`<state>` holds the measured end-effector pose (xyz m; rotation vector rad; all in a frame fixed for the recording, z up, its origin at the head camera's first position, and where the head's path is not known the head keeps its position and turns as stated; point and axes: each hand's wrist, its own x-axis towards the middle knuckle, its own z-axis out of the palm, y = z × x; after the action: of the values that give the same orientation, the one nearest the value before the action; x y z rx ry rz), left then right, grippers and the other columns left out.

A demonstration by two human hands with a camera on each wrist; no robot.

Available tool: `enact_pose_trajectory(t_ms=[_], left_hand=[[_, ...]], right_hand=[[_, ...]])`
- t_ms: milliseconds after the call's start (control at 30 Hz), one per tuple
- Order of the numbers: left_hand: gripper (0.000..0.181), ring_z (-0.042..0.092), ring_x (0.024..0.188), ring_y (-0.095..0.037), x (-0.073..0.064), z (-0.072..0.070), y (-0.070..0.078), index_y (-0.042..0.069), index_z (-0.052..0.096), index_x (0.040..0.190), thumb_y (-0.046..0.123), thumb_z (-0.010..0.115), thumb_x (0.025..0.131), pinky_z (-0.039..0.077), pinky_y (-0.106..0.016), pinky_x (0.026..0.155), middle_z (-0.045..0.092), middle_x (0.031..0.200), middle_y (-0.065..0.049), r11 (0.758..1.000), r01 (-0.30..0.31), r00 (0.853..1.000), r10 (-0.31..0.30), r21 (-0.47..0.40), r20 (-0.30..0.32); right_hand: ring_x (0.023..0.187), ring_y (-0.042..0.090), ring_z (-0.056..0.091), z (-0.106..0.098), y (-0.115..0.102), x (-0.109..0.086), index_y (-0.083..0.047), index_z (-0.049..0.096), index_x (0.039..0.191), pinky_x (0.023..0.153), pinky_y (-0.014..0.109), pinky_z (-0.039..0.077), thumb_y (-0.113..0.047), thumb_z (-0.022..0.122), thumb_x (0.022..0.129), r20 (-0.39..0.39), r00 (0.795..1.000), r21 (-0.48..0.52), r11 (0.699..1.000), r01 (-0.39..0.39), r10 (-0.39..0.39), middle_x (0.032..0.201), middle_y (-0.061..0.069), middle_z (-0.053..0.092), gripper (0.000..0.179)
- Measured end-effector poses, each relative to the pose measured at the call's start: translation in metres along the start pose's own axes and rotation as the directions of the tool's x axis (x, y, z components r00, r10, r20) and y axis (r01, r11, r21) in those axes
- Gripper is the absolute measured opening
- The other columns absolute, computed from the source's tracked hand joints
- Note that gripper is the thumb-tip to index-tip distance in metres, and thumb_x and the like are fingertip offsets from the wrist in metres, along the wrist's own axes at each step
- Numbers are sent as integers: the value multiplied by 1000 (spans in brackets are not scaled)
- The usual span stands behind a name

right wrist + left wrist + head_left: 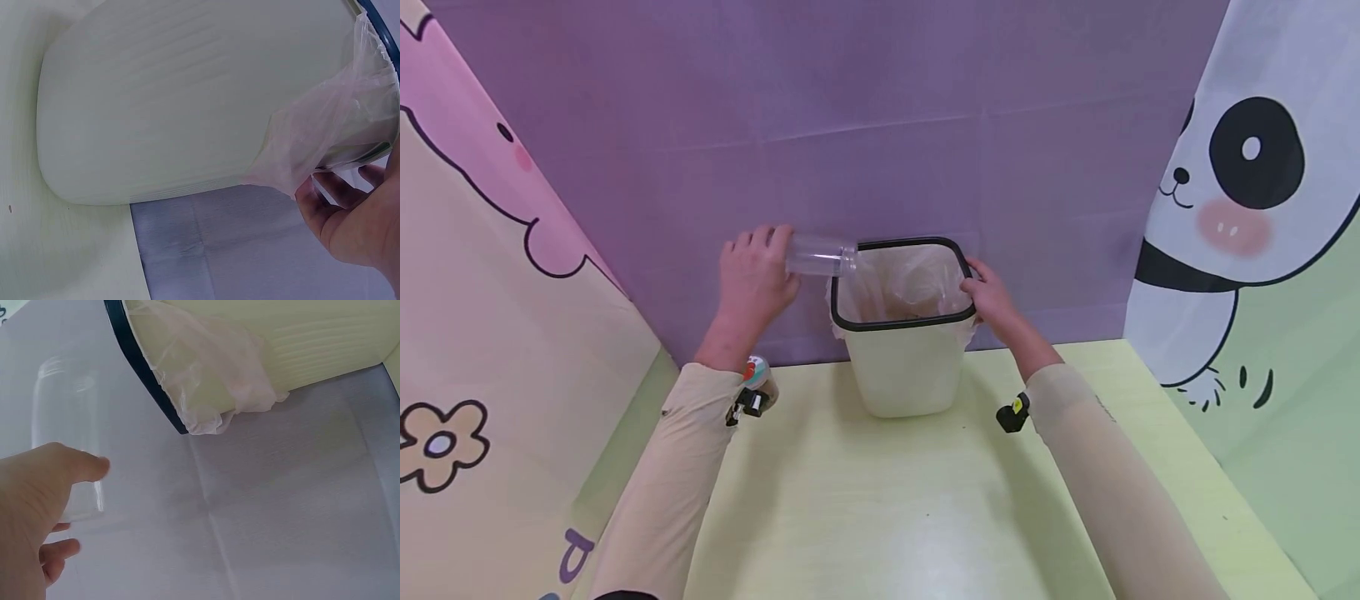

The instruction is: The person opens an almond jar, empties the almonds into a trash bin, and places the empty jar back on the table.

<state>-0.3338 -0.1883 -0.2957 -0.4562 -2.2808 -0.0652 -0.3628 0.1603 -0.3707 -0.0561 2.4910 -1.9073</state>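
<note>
My left hand [756,279] grips a clear plastic jar [820,255] by one end, lying nearly on its side. The jar's other end reaches the left rim of a cream trash bin [906,375]. In the left wrist view, the thumb lies across the see-through jar [65,412]. At the bin's right side, my right hand [988,293] holds the black rim. The right wrist view shows this hand's fingers [334,197] by the rim and the folded-over liner. A thin translucent bag [917,279] lines the bin; what lies at its bottom cannot be made out.
The bin stands on a pale wooden table [880,500], near its back edge. Behind it hangs a purple cloth [880,125]. A small round container [762,372] with a colourful top is partly hidden by the left wrist. Cartoon-printed walls [1247,208] flank the table.
</note>
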Motion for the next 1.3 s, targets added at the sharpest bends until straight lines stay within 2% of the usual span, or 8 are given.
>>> enact_pose_trajectory(t_ms=[133, 367, 567, 667, 933, 1000, 1167, 1300], left_hand=[[59, 50, 94, -41, -1, 0, -5, 2, 57, 119, 32, 83, 75, 44, -52, 72, 55, 113, -21, 998, 66, 996, -67, -12, -63], [67, 52, 94, -41, -6, -1, -15, -2, 60, 115, 40, 87, 69, 44, -51, 79, 60, 106, -21, 977, 170, 974, -186, -127, -129], [67, 52, 93, -36, -16, 4, -23, -2, 59, 112, 47, 81, 73, 42, -47, 83, 61, 102, -18, 946, 265, 957, -282, -187, -72], [65, 51, 93, -35, -20, 9, -25, -2, 58, 112, 48, 78, 76, 42, -47, 81, 60, 103, -17, 914, 331, 938, -345, -235, -21], [65, 52, 99, -31, -33, 17, -23, 2, 54, 119, 53, 67, 82, 47, -47, 79, 57, 110, -15, 756, 541, 840, -505, -368, 197], [66, 53, 99, -31, -36, 20, -22, 2, 54, 120, 54, 67, 82, 48, -48, 80, 58, 111, -15, 727, 565, 824, -517, -391, 229], [64, 54, 98, -31, -45, 28, -15, 1, 55, 118, 52, 69, 82, 47, -48, 81, 59, 110, -15, 713, 566, 824, -506, -413, 256], [66, 55, 98, -31, -50, 39, -13, 2, 54, 118, 54, 69, 81, 48, -48, 81, 59, 110, -15, 697, 574, 819, -495, -429, 291]], right_hand=[[99, 39, 55, 1, -1, 0, -23, 32, 153, 51, 31, 49, -20, 43, 97, 2, 1000, 12, 1000, -1, 1, 147, 16, 38, 57], [98, 37, 54, 0, -4, -1, -23, 31, 153, 53, 32, 49, -20, 43, 98, -2, 1000, 7, 1000, 4, -4, 148, 15, 37, 56], [101, 40, 54, -1, -5, -3, -23, 31, 153, 54, 31, 49, -20, 43, 98, 3, 1000, 8, 1000, 0, 0, 148, 14, 36, 56], [102, 41, 55, -1, -5, -3, -23, 31, 153, 52, 31, 49, -20, 42, 98, -2, 1000, 9, 1000, -3, 3, 148, 15, 36, 56], [101, 41, 54, -3, -4, -2, -22, 30, 153, 51, 31, 48, -18, 42, 98, -10, 1000, 9, 1000, -6, 6, 150, 15, 34, 56], [98, 40, 55, -3, -4, -2, -22, 30, 153, 51, 31, 48, -18, 43, 98, -12, 1000, 8, 1000, -12, 12, 149, 16, 35, 56], [94, 36, 56, -6, -6, -5, -21, 32, 153, 52, 31, 48, -21, 44, 100, -12, 1000, 21, 1000, -15, 16, 147, 16, 38, 54], [104, 37, 55, -15, -6, -10, -13, 37, 149, 70, 41, 55, -30, 43, 104, 9, 1000, 16, 1000, 5, -5, 141, 19, 43, 49]])
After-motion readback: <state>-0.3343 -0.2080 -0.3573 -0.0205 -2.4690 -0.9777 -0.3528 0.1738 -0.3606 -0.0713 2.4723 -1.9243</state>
